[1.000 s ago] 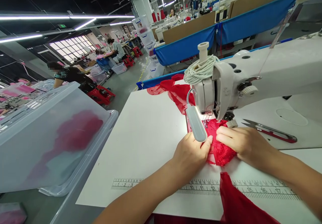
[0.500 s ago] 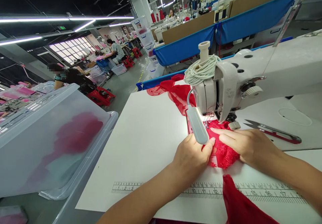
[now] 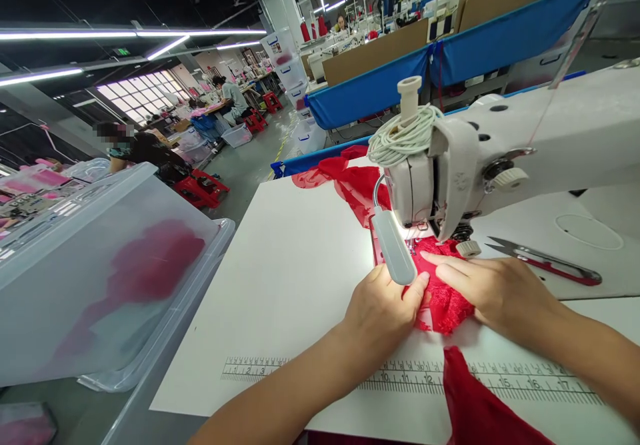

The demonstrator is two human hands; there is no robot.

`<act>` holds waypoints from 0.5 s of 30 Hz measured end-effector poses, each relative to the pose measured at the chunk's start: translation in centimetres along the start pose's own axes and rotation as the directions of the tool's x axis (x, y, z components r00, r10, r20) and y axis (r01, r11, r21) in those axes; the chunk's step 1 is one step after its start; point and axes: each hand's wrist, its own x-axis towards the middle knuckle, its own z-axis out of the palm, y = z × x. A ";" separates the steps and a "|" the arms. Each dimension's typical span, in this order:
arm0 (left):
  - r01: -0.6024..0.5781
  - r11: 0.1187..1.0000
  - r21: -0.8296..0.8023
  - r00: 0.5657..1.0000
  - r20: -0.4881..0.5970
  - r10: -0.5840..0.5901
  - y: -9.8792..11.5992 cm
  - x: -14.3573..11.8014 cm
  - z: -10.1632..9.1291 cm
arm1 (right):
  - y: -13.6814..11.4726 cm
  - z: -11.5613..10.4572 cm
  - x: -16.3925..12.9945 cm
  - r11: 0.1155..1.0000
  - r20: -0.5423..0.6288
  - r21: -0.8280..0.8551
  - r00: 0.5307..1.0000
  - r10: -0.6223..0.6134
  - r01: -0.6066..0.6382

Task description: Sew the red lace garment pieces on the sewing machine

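Observation:
Red lace fabric (image 3: 445, 298) lies bunched under the needle area of a white sewing machine (image 3: 415, 185). My left hand (image 3: 383, 305) grips its left side, thumb stretched across the cloth; a grey lamp (image 3: 395, 248) hides part of the other fingers. From the right, my right hand (image 3: 495, 285) has hold of the lace, with the index finger pointing toward the presser foot (image 3: 411, 245) and the lower fingertips tucked by the fabric's edge. Sheer red cloth (image 3: 350, 178) trails behind the machine head.
Red-handled thread snips (image 3: 555, 262) lie right of the needle. A printed ruler (image 3: 400, 378) and a dark red cloth piece (image 3: 470, 405) are at the front edge. A translucent bin (image 3: 100, 285) stands left. Co-workers sit farther off, one a person in black (image 3: 150, 155).
The machine appears shifted very slightly rightward in view, from a small camera movement. Both hands stay on the lace fabric in nearly the same place.

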 end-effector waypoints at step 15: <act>0.024 0.999 -0.039 0.989 0.146 -0.019 -0.3 0.4 0.1 | 0.5 0.2 0.2 0.999 0.052 -0.041 0.998 0.028 -0.026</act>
